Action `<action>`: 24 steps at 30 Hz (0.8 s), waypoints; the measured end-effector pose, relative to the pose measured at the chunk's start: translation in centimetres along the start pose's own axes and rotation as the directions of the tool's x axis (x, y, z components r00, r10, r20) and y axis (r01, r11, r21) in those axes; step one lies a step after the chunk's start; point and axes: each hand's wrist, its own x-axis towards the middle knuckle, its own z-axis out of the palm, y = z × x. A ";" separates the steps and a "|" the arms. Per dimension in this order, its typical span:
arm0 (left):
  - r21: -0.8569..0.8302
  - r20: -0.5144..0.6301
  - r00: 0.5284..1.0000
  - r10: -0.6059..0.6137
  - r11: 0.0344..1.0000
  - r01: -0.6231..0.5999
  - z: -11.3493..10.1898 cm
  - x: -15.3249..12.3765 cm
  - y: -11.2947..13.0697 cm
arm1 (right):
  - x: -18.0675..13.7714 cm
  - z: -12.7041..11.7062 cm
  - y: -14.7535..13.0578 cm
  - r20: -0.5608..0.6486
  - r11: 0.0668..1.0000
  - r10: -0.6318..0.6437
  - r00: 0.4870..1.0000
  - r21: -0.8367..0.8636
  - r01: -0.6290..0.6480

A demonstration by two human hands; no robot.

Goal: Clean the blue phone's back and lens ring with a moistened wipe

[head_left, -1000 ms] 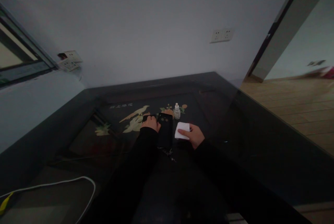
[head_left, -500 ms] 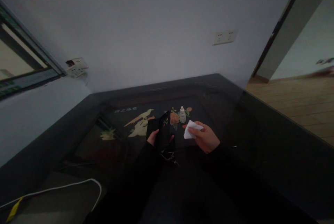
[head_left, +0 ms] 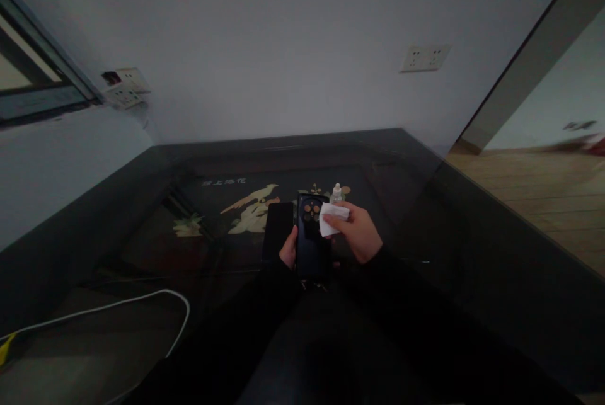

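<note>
My left hand (head_left: 289,249) is wrapped round a dark smartphone (head_left: 312,257), its back with the round camera lenses facing me. A short chain or strap (head_left: 314,285) shows at the phone's lower end. My right hand (head_left: 362,232) pinches a folded white tissue or cloth (head_left: 333,219) at the phone's upper right, overlapping its edge beside the lenses; contact is hard to tell. Behind that hand stands a small clear dropper bottle (head_left: 336,194) with a white cap, its lower part hidden. A flat black rectangular object (head_left: 278,228) lies left of the phone.
The dark glossy table (head_left: 227,153) has a bird and flower picture (head_left: 253,203) on its top. It stands against a white wall with sockets (head_left: 424,58) at the right and more sockets (head_left: 126,87) at the left. A white cable (head_left: 118,303) curves at lower left.
The phone has turned from a tilted view to show its camera side. My right hand has moved left with the white tissue or cloth, onto the phone's edge. The camera view has shifted slightly.
</note>
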 end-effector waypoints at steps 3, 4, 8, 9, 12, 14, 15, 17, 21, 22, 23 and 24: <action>0.015 0.032 0.999 0.015 1.000 -0.016 -0.7 0.1 -0.3 | 1.9 2.0 0.8 -0.036 1.000 -0.027 0.999 -0.010 0.027; 0.017 0.028 0.999 0.022 1.000 -0.022 -0.8 0.1 -0.3 | 2.4 2.4 1.1 -0.047 0.999 -0.033 0.998 -0.012 0.033; 0.012 0.045 0.999 0.024 1.000 -0.024 -1.0 0.1 -0.4 | 3.1 3.3 1.7 -0.078 0.997 -0.061 0.995 -0.047 0.057; 0.016 0.061 0.998 0.021 1.000 -0.022 -1.0 0.1 -0.4 | 3.0 3.4 1.8 -0.084 0.996 -0.070 0.994 -0.061 0.065; 0.011 0.057 0.996 0.069 0.998 -0.069 -0.9 0.4 -0.4 | 2.6 3.3 1.9 -0.093 0.990 -0.096 0.991 -0.109 0.086; -0.003 0.016 0.992 0.123 0.992 -0.123 -0.8 0.6 -0.5 | 2.4 3.3 2.0 -0.096 0.986 -0.109 0.989 -0.139 0.095; -0.005 -0.004 0.990 0.139 0.990 -0.139 -0.8 0.6 -0.5 | 2.4 3.3 2.0 -0.099 0.984 -0.114 0.989 -0.151 0.098; 0.004 -0.022 0.992 0.127 0.992 -0.127 -0.9 0.6 -0.6 | 2.5 3.3 1.9 -0.112 0.980 -0.125 0.986 -0.171 0.105; 0.024 0.009 1.000 0.025 0.999 -0.025 -1.2 0.4 -0.7 | 2.5 3.3 1.4 -0.104 0.972 -0.133 0.986 -0.208 0.109; 0.019 0.009 1.000 0.024 1.000 -0.024 -1.2 0.5 -0.7 | 2.3 3.3 1.4 -0.090 0.969 -0.131 0.987 -0.222 0.108; 0.011 0.001 0.999 0.038 0.999 -0.038 -1.2 0.6 -0.7 | 2.1 3.3 1.3 -0.076 0.966 -0.128 0.989 -0.236 0.106; 0.001 -0.012 0.998 0.061 0.998 -0.061 -1.2 0.7 -0.7 | 1.7 3.2 1.3 -0.066 0.963 -0.124 0.990 -0.251 0.104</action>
